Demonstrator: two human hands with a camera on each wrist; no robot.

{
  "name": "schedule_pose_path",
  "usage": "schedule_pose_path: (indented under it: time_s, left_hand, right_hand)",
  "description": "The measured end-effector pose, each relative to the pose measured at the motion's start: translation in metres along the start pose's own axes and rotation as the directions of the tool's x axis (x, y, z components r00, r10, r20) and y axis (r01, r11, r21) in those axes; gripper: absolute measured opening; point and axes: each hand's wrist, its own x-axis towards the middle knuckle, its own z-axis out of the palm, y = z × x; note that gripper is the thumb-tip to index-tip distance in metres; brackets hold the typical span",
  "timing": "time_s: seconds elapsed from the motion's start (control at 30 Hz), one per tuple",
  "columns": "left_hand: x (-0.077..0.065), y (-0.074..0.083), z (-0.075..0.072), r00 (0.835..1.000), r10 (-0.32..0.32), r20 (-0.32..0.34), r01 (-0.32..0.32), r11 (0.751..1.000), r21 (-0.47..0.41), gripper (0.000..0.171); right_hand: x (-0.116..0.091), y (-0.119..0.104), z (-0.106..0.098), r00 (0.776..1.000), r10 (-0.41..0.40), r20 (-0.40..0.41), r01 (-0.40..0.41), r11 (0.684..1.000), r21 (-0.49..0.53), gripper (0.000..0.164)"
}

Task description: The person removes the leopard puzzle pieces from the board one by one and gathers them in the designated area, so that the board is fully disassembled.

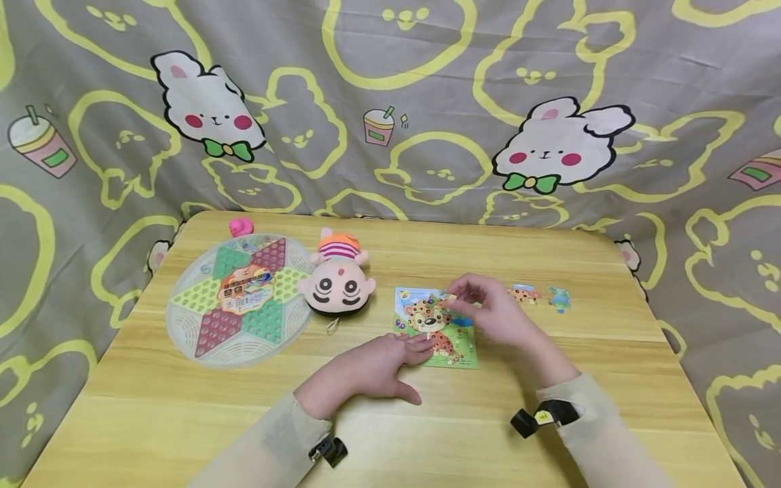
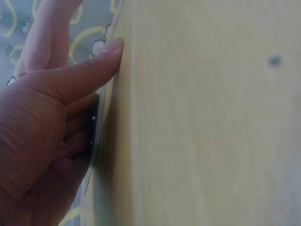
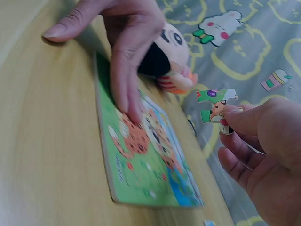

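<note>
A cartoon leopard jigsaw board lies flat on the table. My left hand rests on its lower left part with fairly straight fingers, the thumb held apart. In the right wrist view, those left fingers touch the printed leopard. My right hand is above the board's upper right side. Between its thumb and fingers it pinches a jigsaw piece with green, orange and white patches. Right of the board lie loose jigsaw pieces, an orange spotted one and a blue-green one.
A round Chinese checkers board lies on the left of the wooden table. Beside it is a plush doll, its head toward me. A pink rubber duck sits at the back left. Patterned cloth hangs behind the table.
</note>
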Motion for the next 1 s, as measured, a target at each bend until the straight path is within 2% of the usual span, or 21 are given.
schedule_pose_path:
  time_s: [0.27, 0.6, 0.87, 1.0]
  left_hand:
    - [0.0, 0.001, 0.0, 1.0, -0.011, 0.011, 0.011, 1.0, -0.002, 0.087]
    - [0.001, 0.001, 0.001, 1.0, -0.017, 0.013, 0.017, 1.0, -0.002, 0.087]
    - [0.0, 0.002, -0.001, 0.999, -0.027, 0.018, 0.027, 0.999, -0.02, 0.087]
    - [0.001, 0.002, 0.0, 0.999, -0.03, 0.02, 0.03, 0.999, -0.016, 0.087]
  right_hand:
    - [-0.017, 0.003, -0.029, 0.999, 0.04, -0.035, -0.041, 0.999, -0.033, 0.012]
    - [-0.038, 0.024, -0.058, 0.992, 0.088, -0.088, -0.095, 0.993, -0.077, 0.015]
    - [-0.048, 0.048, -0.061, 0.984, 0.176, -0.037, -0.179, 0.978, -0.111, 0.014]
    - [-0.048, 0.056, -0.058, 0.988, 0.151, -0.043, -0.157, 0.973, -0.169, 0.011]
